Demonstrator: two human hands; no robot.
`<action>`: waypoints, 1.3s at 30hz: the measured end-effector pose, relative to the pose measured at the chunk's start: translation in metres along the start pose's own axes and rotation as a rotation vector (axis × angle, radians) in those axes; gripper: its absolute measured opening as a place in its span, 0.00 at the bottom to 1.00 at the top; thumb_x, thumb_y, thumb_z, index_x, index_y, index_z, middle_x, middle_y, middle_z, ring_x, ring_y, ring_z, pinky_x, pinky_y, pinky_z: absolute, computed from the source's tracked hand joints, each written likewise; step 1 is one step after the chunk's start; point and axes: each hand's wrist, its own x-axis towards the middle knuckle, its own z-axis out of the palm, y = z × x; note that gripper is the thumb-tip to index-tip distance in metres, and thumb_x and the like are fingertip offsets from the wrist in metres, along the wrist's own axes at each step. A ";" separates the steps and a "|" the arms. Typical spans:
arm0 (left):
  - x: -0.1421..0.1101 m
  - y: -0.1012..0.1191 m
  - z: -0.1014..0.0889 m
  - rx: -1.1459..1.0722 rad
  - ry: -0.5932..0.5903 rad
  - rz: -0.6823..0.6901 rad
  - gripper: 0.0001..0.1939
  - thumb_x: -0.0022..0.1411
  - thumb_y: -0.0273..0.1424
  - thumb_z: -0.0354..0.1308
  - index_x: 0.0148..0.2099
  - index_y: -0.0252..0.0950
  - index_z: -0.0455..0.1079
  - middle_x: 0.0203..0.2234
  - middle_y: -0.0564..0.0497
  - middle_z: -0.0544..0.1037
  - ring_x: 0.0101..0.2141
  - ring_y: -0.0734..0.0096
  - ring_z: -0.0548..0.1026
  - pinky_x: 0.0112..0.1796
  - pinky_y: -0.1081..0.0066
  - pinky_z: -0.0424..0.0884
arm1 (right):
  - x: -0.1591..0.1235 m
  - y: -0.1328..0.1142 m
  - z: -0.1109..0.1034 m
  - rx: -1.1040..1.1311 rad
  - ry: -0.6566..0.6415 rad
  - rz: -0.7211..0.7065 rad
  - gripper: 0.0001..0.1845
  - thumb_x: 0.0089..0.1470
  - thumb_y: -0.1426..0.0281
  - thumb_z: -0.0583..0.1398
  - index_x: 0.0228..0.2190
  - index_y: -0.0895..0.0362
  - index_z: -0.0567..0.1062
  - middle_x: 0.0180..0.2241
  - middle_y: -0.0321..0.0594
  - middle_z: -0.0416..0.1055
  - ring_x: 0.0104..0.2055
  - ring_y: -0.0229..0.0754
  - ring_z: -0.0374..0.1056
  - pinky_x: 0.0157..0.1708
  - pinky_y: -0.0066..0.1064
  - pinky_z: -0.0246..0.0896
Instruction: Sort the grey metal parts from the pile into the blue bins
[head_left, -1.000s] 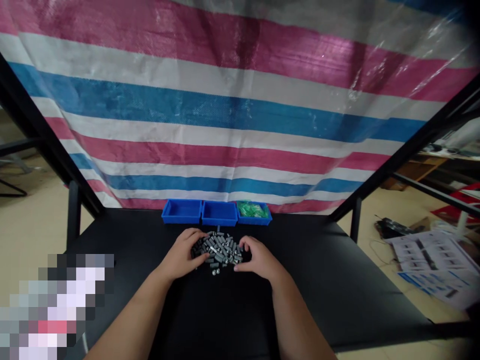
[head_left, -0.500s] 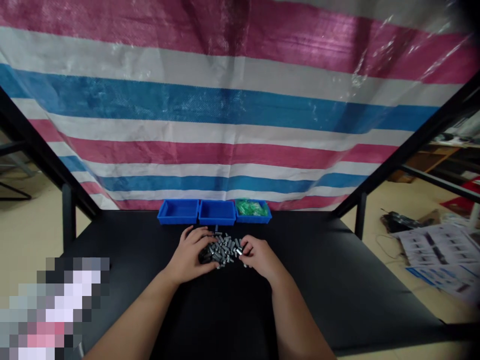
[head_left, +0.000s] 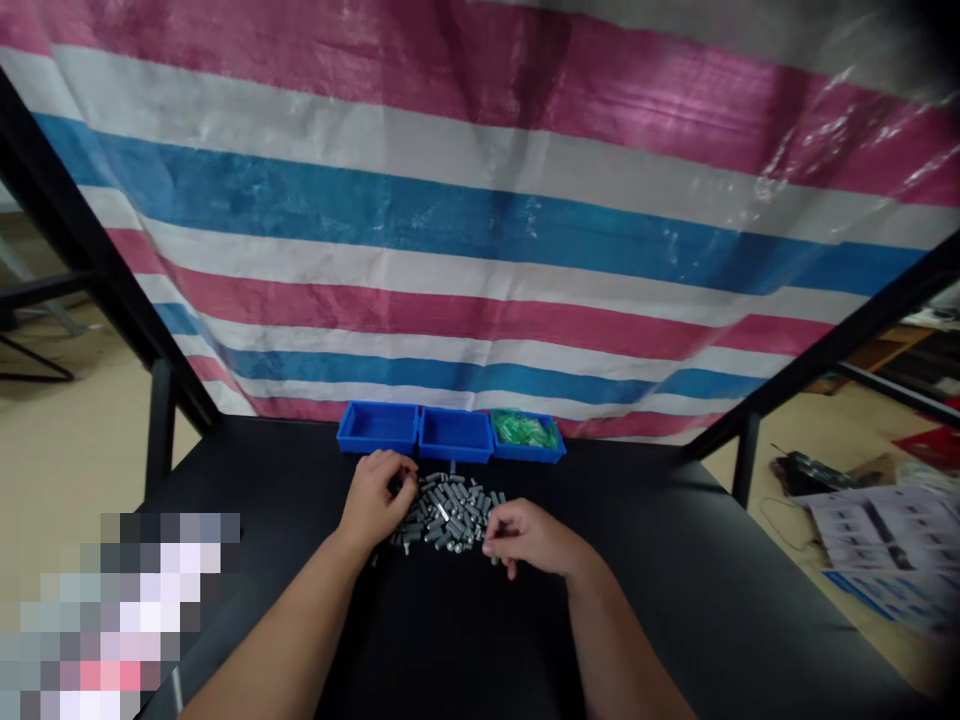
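A pile of small grey and silvery cylindrical pieces lies spread on the black table, between my two hands. At its left edge my left hand curls its fingers toward the thumb; whatever may be between the fingertips is too small to make out. My right hand is at the pile's lower right edge, thumb and forefinger pressed together. A small grey bit shows by those fingertips, but I cannot tell whether it is held or lies on the table.
Behind the pile stand three blue bins in a row: the left bin and middle bin show bare floors, while the right bin holds green see-through packets. A striped tarp hangs behind. Black frame posts flank the black table.
My left hand has lifted from over the pile and drawn its fingers in, uncovering more pieces. My right hand has moved down along the pile's right side. The view has shifted slightly.
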 end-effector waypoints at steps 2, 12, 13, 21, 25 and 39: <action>-0.001 -0.005 -0.003 -0.009 0.087 -0.068 0.06 0.62 0.30 0.54 0.37 0.39 0.73 0.28 0.51 0.76 0.34 0.63 0.73 0.39 0.63 0.66 | 0.017 -0.020 0.012 0.006 0.016 -0.102 0.17 0.47 0.58 0.70 0.27 0.58 0.74 0.22 0.34 0.72 0.24 0.37 0.72 0.26 0.28 0.69; 0.002 -0.022 -0.012 -0.013 0.369 -0.262 0.06 0.61 0.32 0.55 0.37 0.39 0.73 0.26 0.52 0.75 0.31 0.66 0.73 0.36 0.67 0.68 | 0.055 -0.045 0.013 -0.064 0.734 -0.509 0.17 0.54 0.55 0.64 0.29 0.54 0.67 0.30 0.36 0.69 0.29 0.39 0.69 0.29 0.31 0.70; 0.002 -0.022 -0.012 -0.006 0.363 -0.258 0.06 0.61 0.32 0.55 0.37 0.38 0.73 0.26 0.52 0.75 0.31 0.66 0.73 0.36 0.68 0.68 | 0.049 -0.035 0.003 -0.182 0.763 -0.477 0.16 0.55 0.55 0.63 0.28 0.54 0.67 0.25 0.34 0.66 0.25 0.37 0.65 0.27 0.30 0.67; 0.000 -0.020 -0.004 -0.076 0.206 -0.278 0.06 0.61 0.33 0.55 0.38 0.38 0.72 0.22 0.56 0.72 0.24 0.72 0.69 0.30 0.72 0.64 | 0.014 0.005 -0.044 -0.563 0.501 -0.055 0.11 0.47 0.63 0.67 0.35 0.53 0.79 0.23 0.34 0.74 0.24 0.38 0.68 0.25 0.27 0.57; -0.001 -0.019 -0.002 -0.079 0.124 -0.255 0.06 0.61 0.33 0.56 0.38 0.38 0.72 0.21 0.57 0.71 0.23 0.73 0.68 0.28 0.73 0.63 | 0.014 0.006 -0.041 -0.458 0.414 -0.025 0.06 0.48 0.68 0.65 0.32 0.55 0.79 0.24 0.36 0.76 0.20 0.37 0.68 0.21 0.26 0.57; -0.002 -0.018 0.001 -0.108 -0.006 -0.278 0.08 0.61 0.34 0.55 0.39 0.38 0.73 0.22 0.56 0.72 0.23 0.73 0.69 0.27 0.74 0.63 | 0.021 0.003 -0.038 -0.442 0.555 -0.244 0.04 0.48 0.72 0.59 0.23 0.55 0.67 0.19 0.29 0.63 0.22 0.34 0.61 0.23 0.24 0.52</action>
